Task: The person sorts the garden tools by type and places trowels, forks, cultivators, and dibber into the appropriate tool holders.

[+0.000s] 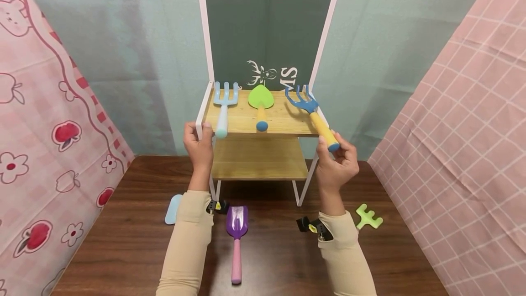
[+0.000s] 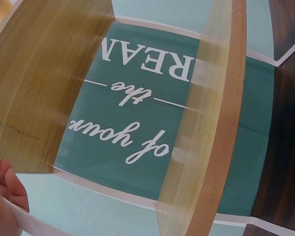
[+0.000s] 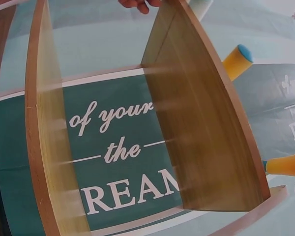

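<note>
Left hand (image 1: 198, 146) grips the shelf (image 1: 259, 120) frame's front post; right hand (image 1: 334, 166) pinches the blue rake (image 1: 312, 115) by its yellow handle, head lying on the top board. Risk: rake handle overhangs the edge, so it could tip off if let go; a nudge might roll the fork (image 1: 223, 106) or trowel (image 1: 260, 104) off. Below the hands, dark wood counter (image 1: 123, 250) carries a purple scoop (image 1: 236, 236) and green rake (image 1: 368, 216). Pink cloths hang either side, teal backdrop behind.
</note>
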Tool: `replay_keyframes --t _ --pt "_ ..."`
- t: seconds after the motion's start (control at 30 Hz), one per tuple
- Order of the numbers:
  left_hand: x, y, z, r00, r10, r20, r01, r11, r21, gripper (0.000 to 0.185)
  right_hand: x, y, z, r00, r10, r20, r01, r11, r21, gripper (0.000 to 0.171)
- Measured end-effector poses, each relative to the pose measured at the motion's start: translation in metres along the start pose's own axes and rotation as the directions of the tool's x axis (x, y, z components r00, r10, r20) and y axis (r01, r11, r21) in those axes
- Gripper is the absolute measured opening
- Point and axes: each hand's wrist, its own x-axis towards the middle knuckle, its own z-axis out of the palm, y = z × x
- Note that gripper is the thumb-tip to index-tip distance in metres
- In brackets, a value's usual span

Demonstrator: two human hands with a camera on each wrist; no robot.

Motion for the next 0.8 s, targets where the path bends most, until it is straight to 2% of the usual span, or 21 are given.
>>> replay_keyframes --t 0.17,0.3,0.37,0.6,0.8 --pt "0.0 0.001 0.0 1.0 -0.022 -0.013 0.022 1.0 -0.011 0.012 -0.002 0.002 0.003 1.0 0.006 0.028 -0.005 1.0 -0.023 0.026" --pt "0.001 0.003 0.0 0.999 -0.035 -0.022 0.035 0.999 -0.009 0.005 -0.002 0.005 0.005 0.999 0.011 0.044 -0.008 0.998 -0.056 0.027" --pt "0.001 0.004 0.0 0.999 -0.039 -0.023 0.039 0.999 -0.004 0.009 -0.002 0.007 0.006 0.999 0.009 0.047 -0.005 0.997 -0.075 0.027" --pt "0.002 0.005 -0.001 0.999 -0.04 -0.002 0.04 0.999 0.009 0.023 -0.005 0.038 0.002 0.999 0.004 0.041 -0.001 0.996 -0.084 0.028" --pt "0.002 0.006 -0.002 0.998 -0.057 0.026 0.057 0.998 -0.005 0.028 -0.004 0.041 0.006 0.999 -0.006 0.054 0.011 0.996 -0.085 0.027"
